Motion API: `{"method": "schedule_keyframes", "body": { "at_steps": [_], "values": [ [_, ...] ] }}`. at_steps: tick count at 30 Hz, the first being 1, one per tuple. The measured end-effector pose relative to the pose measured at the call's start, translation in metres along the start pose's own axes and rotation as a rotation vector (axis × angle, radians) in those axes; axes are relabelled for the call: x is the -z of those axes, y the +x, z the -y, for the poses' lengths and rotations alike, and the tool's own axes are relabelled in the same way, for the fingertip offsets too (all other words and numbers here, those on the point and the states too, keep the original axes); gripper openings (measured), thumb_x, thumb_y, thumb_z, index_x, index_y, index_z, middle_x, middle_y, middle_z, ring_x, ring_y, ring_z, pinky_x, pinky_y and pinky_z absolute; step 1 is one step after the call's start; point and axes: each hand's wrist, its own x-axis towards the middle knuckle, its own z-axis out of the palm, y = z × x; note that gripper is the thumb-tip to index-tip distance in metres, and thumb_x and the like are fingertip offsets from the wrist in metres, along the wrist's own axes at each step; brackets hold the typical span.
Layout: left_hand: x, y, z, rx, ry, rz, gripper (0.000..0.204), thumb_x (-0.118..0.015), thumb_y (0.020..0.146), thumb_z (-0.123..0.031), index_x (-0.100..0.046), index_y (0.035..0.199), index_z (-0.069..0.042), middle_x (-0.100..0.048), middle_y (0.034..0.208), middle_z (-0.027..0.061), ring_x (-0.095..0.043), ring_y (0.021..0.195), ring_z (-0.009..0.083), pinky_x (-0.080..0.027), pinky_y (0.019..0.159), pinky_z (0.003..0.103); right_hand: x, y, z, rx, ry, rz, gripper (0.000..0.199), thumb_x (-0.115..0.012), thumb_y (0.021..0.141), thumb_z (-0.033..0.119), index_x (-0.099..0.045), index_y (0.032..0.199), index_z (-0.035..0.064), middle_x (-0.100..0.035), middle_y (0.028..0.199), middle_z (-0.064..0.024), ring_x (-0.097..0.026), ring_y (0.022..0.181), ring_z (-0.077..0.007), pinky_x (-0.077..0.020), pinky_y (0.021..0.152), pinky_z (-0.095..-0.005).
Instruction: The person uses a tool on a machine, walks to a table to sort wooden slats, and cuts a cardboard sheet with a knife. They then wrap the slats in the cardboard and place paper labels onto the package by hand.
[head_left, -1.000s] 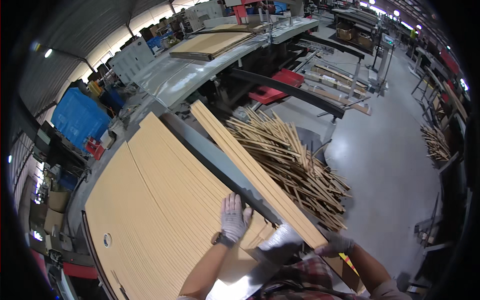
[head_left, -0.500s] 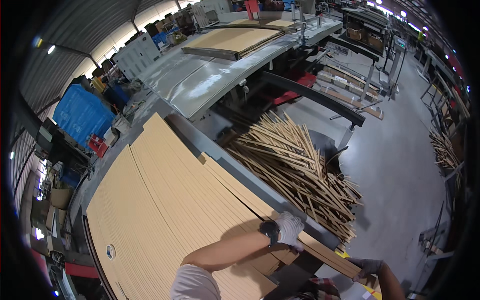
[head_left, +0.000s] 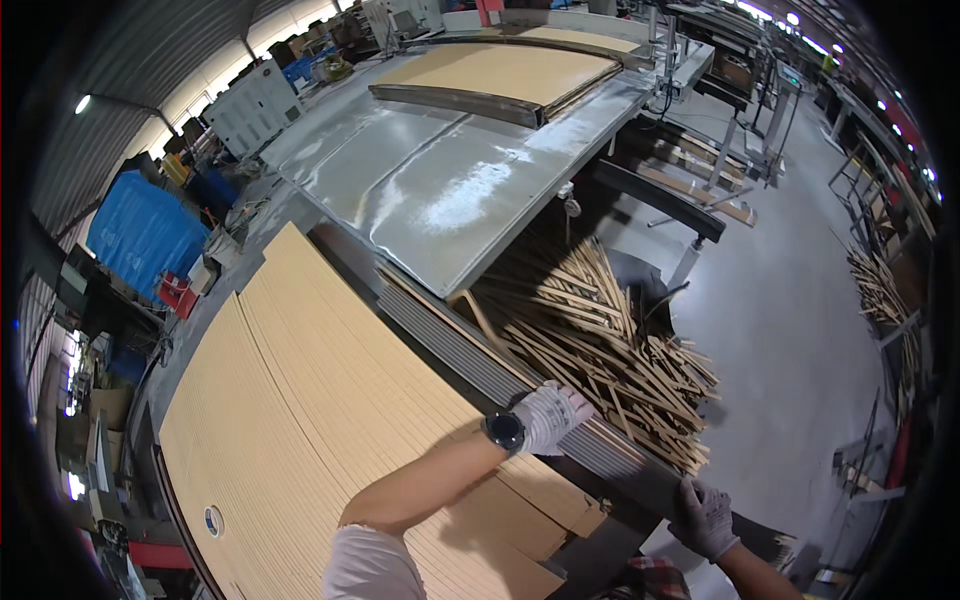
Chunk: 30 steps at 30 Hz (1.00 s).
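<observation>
My left hand [head_left: 550, 416], in a pale work glove with a black watch at the wrist, reaches across the stack of tan boards. Its fingers curl over a long bundle of strips [head_left: 455, 338], whose dark grey, ribbed-looking side faces up. At the bundle's near end my right hand [head_left: 704, 520], in a greyish glove, is closed around the strips. The bundle lies along the right side of tan boards [head_left: 340, 370], which are cut into many narrow parallel strips. A round white-and-blue roll of tape [head_left: 212, 521] sits on these boards.
Ahead stands a grey metal machine table [head_left: 400, 200] carrying a tan board stack [head_left: 500, 72]. A heap of loose narrow strips [head_left: 610, 350] lies to the right, beside the grey floor [head_left: 780, 350]. A dark beam [head_left: 650, 195] juts out above it. Blue-wrapped goods [head_left: 150, 235] stand at left.
The strips under my hands have turned from tan face up to dark grey ribbed side up. My left hand has shifted slightly left and up. My right hand has moved slightly left and up.
</observation>
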Motion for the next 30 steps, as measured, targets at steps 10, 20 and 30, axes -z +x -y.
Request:
{"method": "schedule_keyframes", "body": {
  "at_steps": [10, 20, 30],
  "values": [
    [0.074, 0.002, -0.080, -0.093, 0.182, -0.580, 0.033, -0.055, 0.075, -0.023, -0.052, 0.102, -0.004, -0.055, 0.091, 0.0082, -0.053, 0.091, 0.0219, -0.041, 0.083, 0.038, 0.056, -0.072, -0.023, 0.123, -0.210, -0.465, 0.046, -0.068, 0.059, 0.009, -0.051, 0.103, 0.0051, -0.053, 0.102, -0.0145, -0.052, 0.087, -0.0320, -0.0383, 0.071, -0.0439],
    [0.130, 0.034, -0.040, 0.151, 0.292, -0.293, 0.041, -0.061, 0.076, -0.022, -0.050, 0.113, -0.010, -0.052, 0.096, 0.0051, -0.051, 0.096, 0.0210, -0.037, 0.092, 0.035, 0.075, -0.074, -0.062, -0.221, -0.179, -0.459, 0.038, -0.068, 0.056, 0.012, -0.058, 0.092, 0.0090, -0.058, 0.100, -0.0129, -0.055, 0.089, -0.0305, -0.0404, 0.074, -0.0435],
    [0.021, 0.133, -0.012, -0.013, 0.011, -0.169, 0.098, -0.070, 0.062, -0.056, -0.033, 0.132, 0.001, -0.043, 0.130, 0.0165, -0.032, 0.129, 0.0308, -0.017, 0.111, 0.046, 0.028, -0.059, -0.124, -0.119, 0.004, -0.108, 0.068, -0.071, 0.059, 0.022, -0.047, 0.123, 0.0180, -0.057, 0.094, -0.0106, -0.055, 0.087, -0.0310, -0.0412, 0.069, -0.0443]
  ]
}}
